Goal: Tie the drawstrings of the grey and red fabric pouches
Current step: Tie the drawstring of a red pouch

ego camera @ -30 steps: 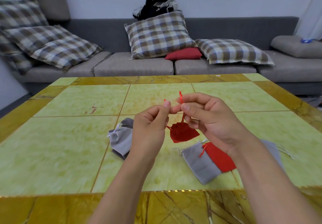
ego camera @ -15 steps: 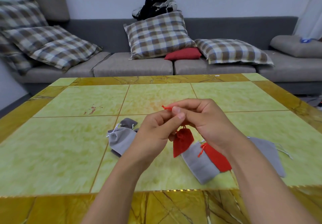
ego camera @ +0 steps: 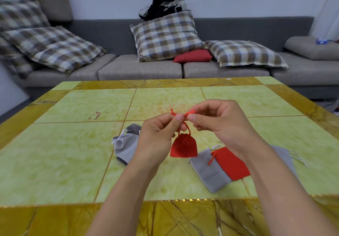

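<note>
Behind the green-tiled counter (ego camera: 73,158) stood a grey sofa (ego camera: 128,67), and above the counter a small red pouch (ego camera: 183,146) hung by its drawstring (ego camera: 185,127) just below both hands, the left hand (ego camera: 157,135) and right hand (ego camera: 218,124) each pinching one cord end. Its mouth was gathered, so the knot seemed mid-tying; next the ends likely needed pulling apart to cinch it. Tied grey pouches (ego camera: 126,146) lay beyond the left hand, while a flat grey pouch (ego camera: 209,171) and flat red pouch (ego camera: 231,162) waited under the right wrist.

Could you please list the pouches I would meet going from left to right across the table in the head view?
Cinched grey pouch → hanging red pouch held by its drawstrings → flat grey pouch → flat red pouch lying partly over it.
</note>
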Tool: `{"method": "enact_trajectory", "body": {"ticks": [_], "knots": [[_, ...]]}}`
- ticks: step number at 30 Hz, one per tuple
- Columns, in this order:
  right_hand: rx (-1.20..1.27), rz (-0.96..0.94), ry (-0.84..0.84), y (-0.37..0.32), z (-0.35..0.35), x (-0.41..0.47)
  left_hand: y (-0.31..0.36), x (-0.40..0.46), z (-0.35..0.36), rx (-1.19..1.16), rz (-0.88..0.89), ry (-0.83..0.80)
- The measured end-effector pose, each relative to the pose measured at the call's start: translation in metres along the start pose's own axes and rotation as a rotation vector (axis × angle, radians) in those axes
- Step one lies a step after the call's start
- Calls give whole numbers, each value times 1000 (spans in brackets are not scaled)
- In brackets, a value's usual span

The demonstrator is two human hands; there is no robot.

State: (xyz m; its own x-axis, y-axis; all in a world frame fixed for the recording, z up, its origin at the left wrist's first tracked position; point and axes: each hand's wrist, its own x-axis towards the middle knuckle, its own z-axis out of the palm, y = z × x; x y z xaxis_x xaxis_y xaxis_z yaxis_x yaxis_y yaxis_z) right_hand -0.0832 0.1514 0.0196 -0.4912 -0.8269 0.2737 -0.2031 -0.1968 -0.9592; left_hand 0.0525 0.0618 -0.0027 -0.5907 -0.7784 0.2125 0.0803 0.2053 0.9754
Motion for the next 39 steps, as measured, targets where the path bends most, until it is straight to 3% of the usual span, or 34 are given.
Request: {"method": "enact_trajectory", "body": {"ticks": [5, 8, 12, 15, 21, 24, 26, 32, 39], "knots": [[-42, -88, -16, 1, 7, 1, 1, -1, -1, -66, -25, -17], [-34, -123, -14, 3, 10, 1, 0, 2, -4, -250, -106, -3], [1, -15, -160, 8, 14, -1, 0, 5, -11, -392, -153, 3], [54, 26, -148, 10, 16, -1, 3, 4, -13, -398, -142, -2], [115, 109, -45, 6, 15, -1, 7, 2, -21, -66, 80, 78], [224, 265, -109, 3, 16, -3, 5, 0, -16, 139, 255, 176], [328, 343, -171, 3, 19, -5, 5, -2, -9, 123, 304, 187], [330, 312, -126, 5, 23, -3, 7, -3, -1, 7, 274, 117], [105, 221, -79, 3, 9, -2, 0, 0, -8, 117, 245, 16]]}}
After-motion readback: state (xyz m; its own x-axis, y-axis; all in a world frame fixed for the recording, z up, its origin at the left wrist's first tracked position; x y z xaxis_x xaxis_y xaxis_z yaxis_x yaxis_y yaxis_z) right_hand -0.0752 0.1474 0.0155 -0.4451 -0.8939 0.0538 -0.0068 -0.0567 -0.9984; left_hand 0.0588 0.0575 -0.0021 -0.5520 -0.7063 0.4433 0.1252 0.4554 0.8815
